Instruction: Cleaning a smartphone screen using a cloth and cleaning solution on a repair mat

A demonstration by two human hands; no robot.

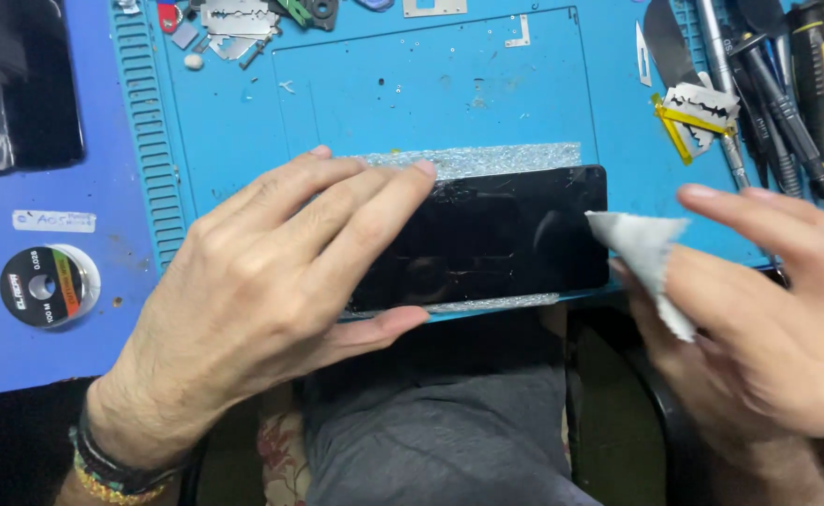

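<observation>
Far out past the left hand, a small spool of wire is sitting on the purple part of the desk, well clear of the work. The left hand is lying flat and spread over the near end of the black phone screen, fingers on top and thumb hooking under its front edge, pinning it to the blue work mat. Just beyond the fingertips the glass is looking cracked, so pressing harder there could be spreading the fracture or nicking a finger. The screen is overhanging the mat's near edge above the lap; if that thumb slips, it could be tipping off the desk. At the far end of the screen, the right hand is pinching a small grey wipe, forefinger extended, the wipe's corner touching the glass. Dragging it across the cracks could be snagging splinters. Beyond the right hand, loose razor blades and a cluster of screwdrivers are lying near; a careless reach could be meeting an edge.
</observation>
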